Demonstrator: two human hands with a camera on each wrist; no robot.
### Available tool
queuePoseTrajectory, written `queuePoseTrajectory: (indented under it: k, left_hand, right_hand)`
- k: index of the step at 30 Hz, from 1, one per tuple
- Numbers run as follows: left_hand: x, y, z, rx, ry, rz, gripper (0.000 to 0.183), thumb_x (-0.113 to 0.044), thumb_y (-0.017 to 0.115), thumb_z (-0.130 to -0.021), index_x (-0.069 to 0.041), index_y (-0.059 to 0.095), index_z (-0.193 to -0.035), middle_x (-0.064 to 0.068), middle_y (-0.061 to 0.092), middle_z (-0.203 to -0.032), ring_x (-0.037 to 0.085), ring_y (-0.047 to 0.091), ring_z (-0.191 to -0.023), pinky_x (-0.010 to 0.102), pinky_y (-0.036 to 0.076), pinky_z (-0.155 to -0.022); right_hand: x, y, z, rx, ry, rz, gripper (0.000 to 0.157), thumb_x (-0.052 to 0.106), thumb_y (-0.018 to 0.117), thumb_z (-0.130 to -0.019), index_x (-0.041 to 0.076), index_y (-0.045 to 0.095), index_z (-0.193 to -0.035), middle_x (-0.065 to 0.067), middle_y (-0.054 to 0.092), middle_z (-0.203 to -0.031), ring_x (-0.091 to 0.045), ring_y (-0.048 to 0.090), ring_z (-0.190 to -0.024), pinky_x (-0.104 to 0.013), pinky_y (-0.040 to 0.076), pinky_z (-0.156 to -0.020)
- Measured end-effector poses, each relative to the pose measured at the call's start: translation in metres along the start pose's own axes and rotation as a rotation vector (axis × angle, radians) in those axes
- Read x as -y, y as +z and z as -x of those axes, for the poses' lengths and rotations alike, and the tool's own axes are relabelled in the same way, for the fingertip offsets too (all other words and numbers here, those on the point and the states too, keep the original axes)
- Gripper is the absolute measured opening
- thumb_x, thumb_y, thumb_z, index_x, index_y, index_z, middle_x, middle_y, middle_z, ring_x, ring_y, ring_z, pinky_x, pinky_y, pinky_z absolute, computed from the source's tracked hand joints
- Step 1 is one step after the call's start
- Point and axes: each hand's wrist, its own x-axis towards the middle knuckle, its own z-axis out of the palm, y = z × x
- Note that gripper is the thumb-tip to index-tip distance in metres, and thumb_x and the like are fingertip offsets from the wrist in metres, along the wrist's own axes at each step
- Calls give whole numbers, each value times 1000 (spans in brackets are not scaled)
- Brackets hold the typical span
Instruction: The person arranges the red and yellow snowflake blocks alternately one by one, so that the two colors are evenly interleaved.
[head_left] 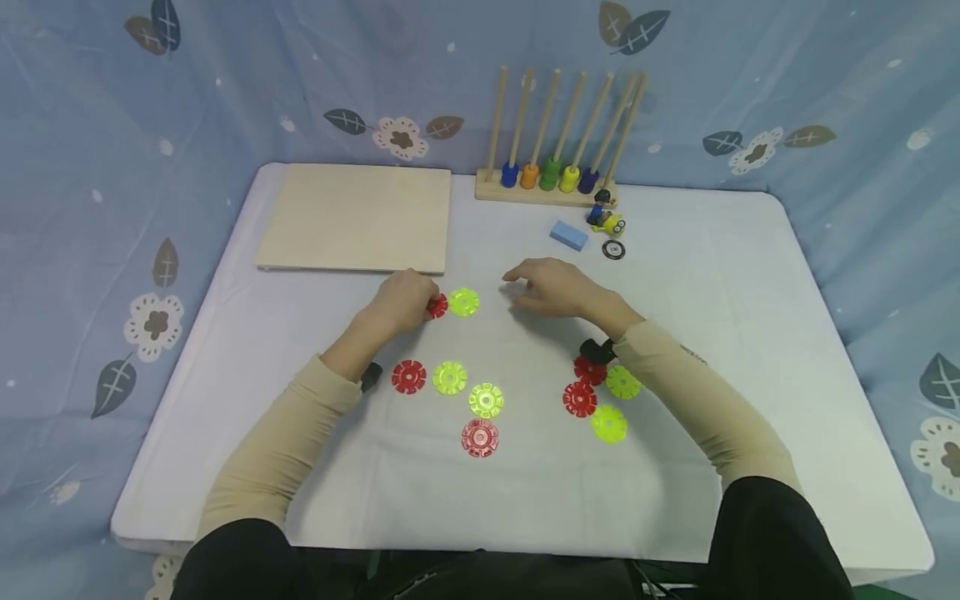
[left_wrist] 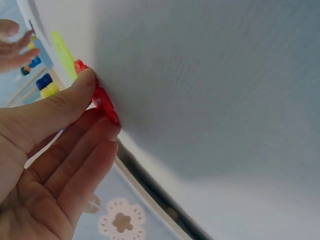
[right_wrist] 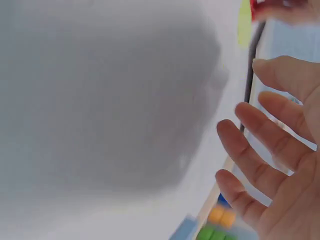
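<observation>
Mid-frame, your left hand (head_left: 405,300) pinches the red disc (head_left: 439,307), probably light, stiff, edge-grip's best, right hand (head_left: 553,288) fingers apart.

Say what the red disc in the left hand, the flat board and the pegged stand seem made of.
Red disc: probably plastic, perhaps glossy, from its vivid, even colour.
Flat board: likely smooth, matte wood or plywood, being pale tan without glare.
Pegged stand: probably unpainted, matte wood, going by its natural tan.

Free gap between lime disc (head_left: 464,302) and right hand (head_left: 553,288), board (head_left: 354,221) beyond left hand (head_left: 405,298), 7-peg rack (head_left: 542,197) standing behind
</observation>
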Motion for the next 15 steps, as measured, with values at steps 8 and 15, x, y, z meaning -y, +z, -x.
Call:
queuePoseTrajectory:
  k: [8, 15]
  left_hand:
    - [-2, 1, 2, -25, 1, -15, 13, -6, 75, -82, -4, 74, -95, 9, 72, -87, 23, 64, -81, 34, 54, -75]
    - [-3, 3, 4, -31, -9, -6, 16, -5, 75, -81, -3, 74, -97, 10, 73, -90, 23, 64, -83, 35, 54, -77]
  right_hand:
    - [-32, -13, 49, -9, 70, -3, 39, 27, 67, -89, 11, 64, -125, -10, 66, -124, -25, 65, -103, -43, 54, -87]
    - [-36, -11, 93, 100, 85, -35, 38, 19, 74, -82, 14, 67, -119, -3, 68, -117, -23, 64, -104, -43, 54, -89]
